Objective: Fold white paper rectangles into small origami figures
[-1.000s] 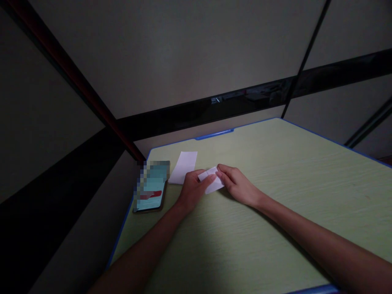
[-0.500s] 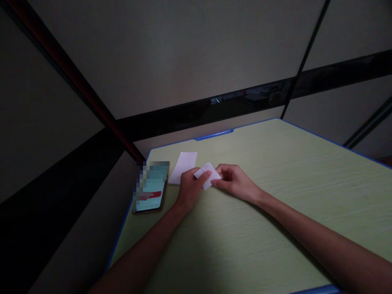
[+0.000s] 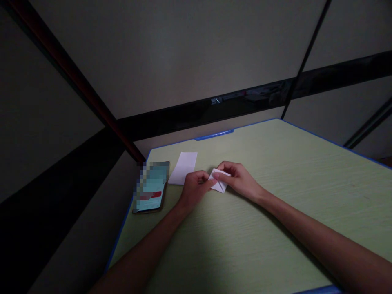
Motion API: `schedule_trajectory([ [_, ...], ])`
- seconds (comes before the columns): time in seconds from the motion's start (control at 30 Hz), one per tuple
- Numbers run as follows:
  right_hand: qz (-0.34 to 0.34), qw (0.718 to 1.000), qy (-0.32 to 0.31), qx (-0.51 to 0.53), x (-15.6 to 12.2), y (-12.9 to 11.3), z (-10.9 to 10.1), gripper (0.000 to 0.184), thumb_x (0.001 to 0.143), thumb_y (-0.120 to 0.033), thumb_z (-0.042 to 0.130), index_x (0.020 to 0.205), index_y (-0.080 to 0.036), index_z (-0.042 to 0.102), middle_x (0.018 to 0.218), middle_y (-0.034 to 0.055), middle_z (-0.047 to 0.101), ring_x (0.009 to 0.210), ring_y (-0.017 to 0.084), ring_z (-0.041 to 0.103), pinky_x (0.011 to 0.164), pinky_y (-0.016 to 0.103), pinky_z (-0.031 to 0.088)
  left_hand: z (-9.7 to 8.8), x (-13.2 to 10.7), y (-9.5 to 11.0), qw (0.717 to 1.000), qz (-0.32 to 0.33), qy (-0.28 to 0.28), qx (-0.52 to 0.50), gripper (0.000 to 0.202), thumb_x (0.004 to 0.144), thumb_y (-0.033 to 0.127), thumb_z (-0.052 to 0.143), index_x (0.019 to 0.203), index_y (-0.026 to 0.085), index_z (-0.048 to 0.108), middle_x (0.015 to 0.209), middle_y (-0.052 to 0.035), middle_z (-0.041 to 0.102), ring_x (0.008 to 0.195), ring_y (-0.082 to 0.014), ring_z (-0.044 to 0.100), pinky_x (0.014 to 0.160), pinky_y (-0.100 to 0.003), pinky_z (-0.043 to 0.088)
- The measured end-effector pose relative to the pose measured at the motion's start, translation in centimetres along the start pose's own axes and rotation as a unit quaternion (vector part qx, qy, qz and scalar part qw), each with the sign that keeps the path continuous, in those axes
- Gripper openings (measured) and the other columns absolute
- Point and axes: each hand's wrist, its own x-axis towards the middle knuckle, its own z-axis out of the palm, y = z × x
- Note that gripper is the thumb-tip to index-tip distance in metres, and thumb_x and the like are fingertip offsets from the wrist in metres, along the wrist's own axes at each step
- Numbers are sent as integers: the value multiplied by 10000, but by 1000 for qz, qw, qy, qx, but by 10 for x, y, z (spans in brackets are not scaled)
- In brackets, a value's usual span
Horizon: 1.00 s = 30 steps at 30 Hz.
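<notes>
A small folded piece of white paper (image 3: 219,182) is held just above the pale green table (image 3: 275,196), between both hands. My left hand (image 3: 194,190) pinches its left edge with fingertips curled. My right hand (image 3: 240,179) grips its right side, fingers wrapped over the top. The paper shows a crease and a pointed lower corner.
A flat white paper slip (image 3: 183,167) lies just beyond my left hand. A phone (image 3: 151,187) with a lit screen rests near the table's left edge. The table has a blue rim (image 3: 214,134); dark walls and bars stand behind it.
The folded paper has been turned and shifted slightly right between the hands; my right hand now covers its top, and a pointed corner shows below.
</notes>
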Motion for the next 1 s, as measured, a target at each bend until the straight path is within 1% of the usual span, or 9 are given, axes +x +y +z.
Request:
schedule_trajectory([
  [0.13, 26, 1000, 3, -3, 1, 1, -1, 260, 560, -323, 643, 641, -138, 480, 530, -50, 442, 464, 60, 374, 427, 195, 262, -1, -1, 2, 999, 0, 51, -10, 216, 594, 264, 594, 454, 131, 497, 416, 40, 506, 421, -67, 453, 457, -191, 350],
  [0.23, 37, 998, 12, 42, 1, 2, -1, 275, 550, -335, 651, 629, -134, 480, 540, -36, 478, 476, 64, 402, 448, 203, 284, -1, -1, 3, 998, -7, 57, -26, 212, 591, 272, 604, 466, 130, 510, 428, 31, 531, 431, -73, 480, 472, -196, 375],
  [0.33, 40, 995, 32, 83, 1, 3, -2, 274, 558, -351, 642, 607, -136, 480, 536, -29, 492, 472, 64, 404, 459, 211, 291, 1, -1, 2, 999, -18, 25, -35, 205, 612, 274, 583, 482, 128, 520, 442, 16, 552, 441, -82, 503, 478, -206, 398],
  [0.43, 20, 994, 57, 90, 1, 4, -3, 274, 585, -380, 613, 587, -135, 489, 521, -36, 467, 460, 58, 372, 456, 214, 271, 2, 0, 1, 999, -10, -15, -33, 191, 629, 273, 564, 519, 119, 538, 467, 8, 559, 458, -81, 510, 485, -205, 412],
  [0.53, 12, 996, 60, 66, 3, 8, -5, 305, 645, -426, 535, 574, -133, 492, 500, -40, 419, 450, 60, 331, 445, 217, 235, 3, 1, -1, 999, 20, 0, -50, 146, 640, 258, 555, 677, 117, 560, 549, 13, 566, 482, -72, 503, 461, -185, 412],
  [0.63, 21, 998, 43, 49, 5, 12, -6, 325, 672, -445, 493, 556, -144, 457, 479, -47, 375, 437, 61, 301, 432, 216, 207, 3, 0, -3, 996, 53, 20, -74, 304, 643, 218, 556, 933, 144, 508, 733, -8, 572, 554, -79, 520, 440, -172, 425],
  [0.7, 24, 999, 31, 39, 6, 14, -6, 320, 677, -443, 488, 558, -150, 445, 475, -48, 371, 432, 63, 299, 427, 215, 203, 3, -2, -3, 995, 67, 15, -66, 352, 655, 199, 545, 1001, 160, 491, 817, -28, 551, 611, -89, 528, 450, -171, 443],
  [0.83, 22, 999, 14, 18, 5, 13, -7, 307, 691, -437, 470, 580, -151, 453, 487, -41, 386, 434, 70, 310, 427, 216, 217, 4, -4, -3, 995, 98, -3, -22, 248, 679, 203, 520, 917, 167, 581, 852, -41, 529, 665, -98, 515, 457, -159, 454],
  [1.0, 13, 999, 7, -35, 3, 10, -8, 272, 713, -390, 449, 586, -150, 454, 504, -34, 389, 461, 77, 320, 438, 215, 229, 2, -4, -2, 994, 111, 11, 13, 207, 648, 201, 558, 843, 165, 619, 791, -33, 525, 684, -112, 503, 451, -159, 441],
])
